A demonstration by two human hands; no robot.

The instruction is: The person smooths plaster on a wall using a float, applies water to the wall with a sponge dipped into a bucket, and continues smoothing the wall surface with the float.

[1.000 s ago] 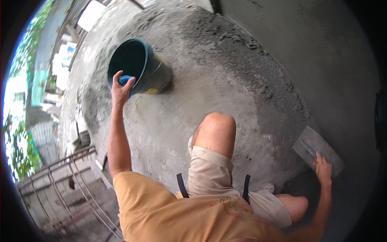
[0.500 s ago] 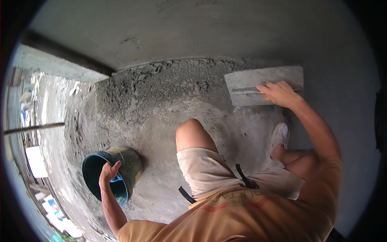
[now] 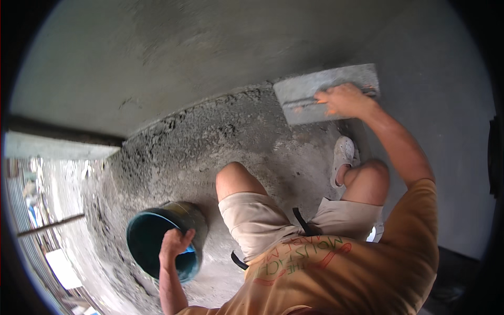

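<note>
My right hand (image 3: pixel 344 100) is closed round the handle of a wide rectangular plastering trowel (image 3: pixel 302 89). The trowel's grey blade is tilted, at the seam where the rough mortar strip (image 3: pixel 220 118) meets the grey plastered wall (image 3: pixel 210 47). On the left, my left hand (image 3: pixel 175 244) curls, thumb up, over the mouth of a dark green bucket (image 3: pixel 139 247). A small blue thing (image 3: pixel 189 249) shows beside its fingers; the fingers hide its kind. Shadow hides the bucket's contents.
A second smooth grey wall (image 3: pixel 436 131) rises at the right. My bent knees and a light clog (image 3: pixel 344 152) stand on the rough floor (image 3: pixel 283 163). A concrete ledge (image 3: pixel 58 147) juts in at left, above a thin bar (image 3: pixel 50 224) and corrugated sheeting (image 3: pixel 23 199).
The view has tilted, so the ledge and bar sit lower. My right hand and the trowel have moved up and left in the picture. Left hand and bucket appear farther right and lower.
</note>
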